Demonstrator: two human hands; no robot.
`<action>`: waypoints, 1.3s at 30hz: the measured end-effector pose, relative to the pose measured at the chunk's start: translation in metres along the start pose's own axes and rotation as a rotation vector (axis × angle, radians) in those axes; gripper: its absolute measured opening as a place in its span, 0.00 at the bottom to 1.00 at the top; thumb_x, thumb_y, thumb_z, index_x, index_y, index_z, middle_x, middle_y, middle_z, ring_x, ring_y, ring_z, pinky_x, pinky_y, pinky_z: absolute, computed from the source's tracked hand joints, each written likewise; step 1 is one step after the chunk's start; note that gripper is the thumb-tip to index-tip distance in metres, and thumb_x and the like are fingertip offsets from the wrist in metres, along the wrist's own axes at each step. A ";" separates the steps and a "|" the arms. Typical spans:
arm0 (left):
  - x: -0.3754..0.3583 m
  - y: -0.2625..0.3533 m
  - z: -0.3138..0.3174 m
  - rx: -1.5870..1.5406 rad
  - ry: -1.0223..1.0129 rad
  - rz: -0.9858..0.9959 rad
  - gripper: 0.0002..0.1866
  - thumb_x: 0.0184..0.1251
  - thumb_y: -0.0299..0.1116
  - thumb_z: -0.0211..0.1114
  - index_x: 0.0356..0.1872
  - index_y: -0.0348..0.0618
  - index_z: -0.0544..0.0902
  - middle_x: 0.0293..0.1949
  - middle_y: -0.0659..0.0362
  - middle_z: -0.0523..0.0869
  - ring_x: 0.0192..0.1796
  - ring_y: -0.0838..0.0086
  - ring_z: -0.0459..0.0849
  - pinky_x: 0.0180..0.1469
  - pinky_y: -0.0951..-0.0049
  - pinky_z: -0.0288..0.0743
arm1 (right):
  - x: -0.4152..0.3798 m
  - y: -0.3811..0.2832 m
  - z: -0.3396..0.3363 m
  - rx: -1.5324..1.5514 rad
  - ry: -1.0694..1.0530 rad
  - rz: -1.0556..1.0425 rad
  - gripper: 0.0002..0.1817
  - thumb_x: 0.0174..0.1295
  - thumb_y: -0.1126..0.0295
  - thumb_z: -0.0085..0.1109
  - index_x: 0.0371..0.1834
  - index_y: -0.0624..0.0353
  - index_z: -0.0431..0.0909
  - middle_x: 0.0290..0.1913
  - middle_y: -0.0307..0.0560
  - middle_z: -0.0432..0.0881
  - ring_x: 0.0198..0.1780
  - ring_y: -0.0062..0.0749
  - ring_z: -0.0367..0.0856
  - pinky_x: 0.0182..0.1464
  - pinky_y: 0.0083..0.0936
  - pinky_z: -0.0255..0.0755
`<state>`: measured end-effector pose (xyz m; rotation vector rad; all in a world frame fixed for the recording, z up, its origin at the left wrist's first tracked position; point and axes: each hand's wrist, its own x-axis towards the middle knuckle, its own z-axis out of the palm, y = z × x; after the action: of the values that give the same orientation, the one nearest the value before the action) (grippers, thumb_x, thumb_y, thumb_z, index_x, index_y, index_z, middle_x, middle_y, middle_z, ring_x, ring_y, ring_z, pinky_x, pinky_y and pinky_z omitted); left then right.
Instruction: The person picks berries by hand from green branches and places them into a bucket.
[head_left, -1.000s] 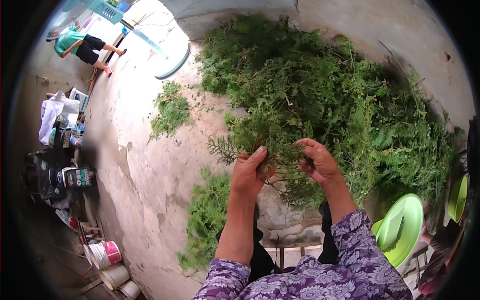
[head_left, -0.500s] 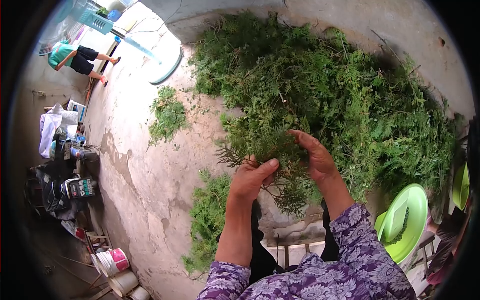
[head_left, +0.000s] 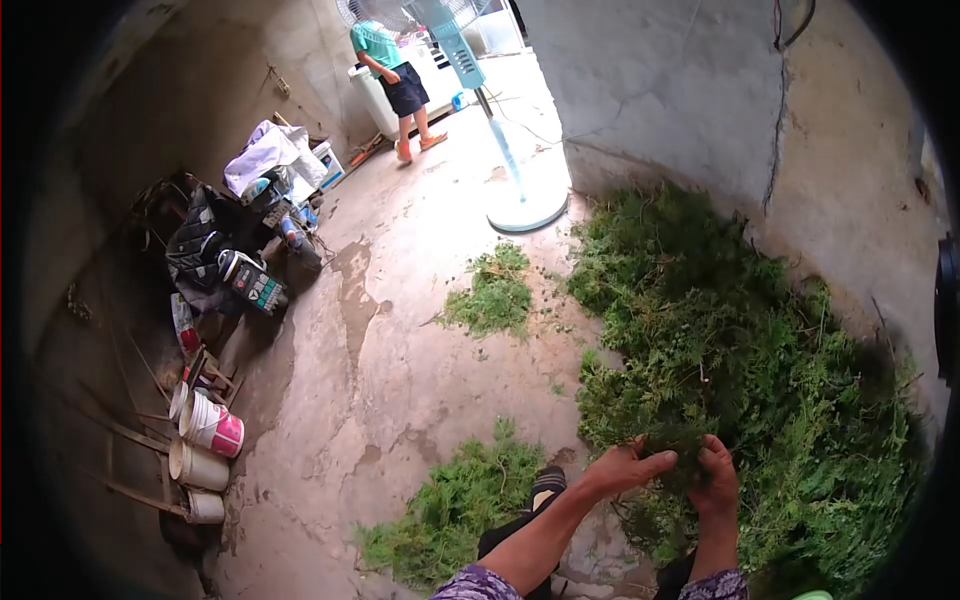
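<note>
A leafy evergreen sprig (head_left: 678, 447) is held between my two hands, in front of the large heap of cut evergreen branches (head_left: 730, 320). My left hand (head_left: 628, 470) is closed on the sprig, thumb pointing right. On the sprig's other side, my right hand (head_left: 716, 478) has its fingers bent and pinched at the leaves. The sprig blends into the dark greenery behind it, so its outline is hard to make out.
A smaller branch pile (head_left: 455, 510) lies by my foot, another (head_left: 495, 290) near the standing fan (head_left: 530, 212). Buckets (head_left: 210, 425) and a motorbike-like vehicle (head_left: 250, 280) line the left wall. A person (head_left: 400, 85) stands behind the fan. A green rim (head_left: 812, 595) shows bottom right.
My view has swung up and left, leaving the green basin almost out of frame. Both hands now appear lower and further right, still at the sprig.
</note>
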<state>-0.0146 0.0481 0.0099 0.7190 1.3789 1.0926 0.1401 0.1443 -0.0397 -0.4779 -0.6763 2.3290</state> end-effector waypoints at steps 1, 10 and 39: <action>-0.001 0.001 -0.002 0.048 -0.003 -0.010 0.21 0.60 0.47 0.60 0.47 0.42 0.76 0.32 0.64 0.79 0.34 0.82 0.74 0.37 0.79 0.70 | -0.001 0.001 0.001 0.009 -0.013 0.013 0.11 0.52 0.74 0.58 0.38 0.61 0.72 0.40 0.45 0.79 0.40 0.29 0.79 0.44 0.26 0.74; -0.001 0.004 0.003 -0.146 0.139 0.269 0.12 0.58 0.30 0.61 0.42 0.39 0.78 0.33 0.65 0.81 0.36 0.84 0.74 0.38 0.79 0.70 | 0.004 0.012 0.009 -0.056 -0.015 0.041 0.16 0.50 0.74 0.58 0.44 0.62 0.71 0.43 0.46 0.78 0.44 0.32 0.78 0.48 0.29 0.73; 0.015 -0.010 0.031 -0.307 0.232 0.236 0.11 0.58 0.28 0.62 0.42 0.39 0.77 0.38 0.63 0.81 0.37 0.81 0.76 0.41 0.78 0.71 | -0.012 -0.017 0.024 0.030 0.364 0.203 0.12 0.63 0.63 0.49 0.45 0.57 0.71 0.26 0.38 0.73 0.22 0.19 0.71 0.21 0.11 0.70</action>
<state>0.0151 0.0636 -0.0018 0.5506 1.2988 1.5754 0.1451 0.1390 -0.0088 -0.9666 -0.4333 2.3432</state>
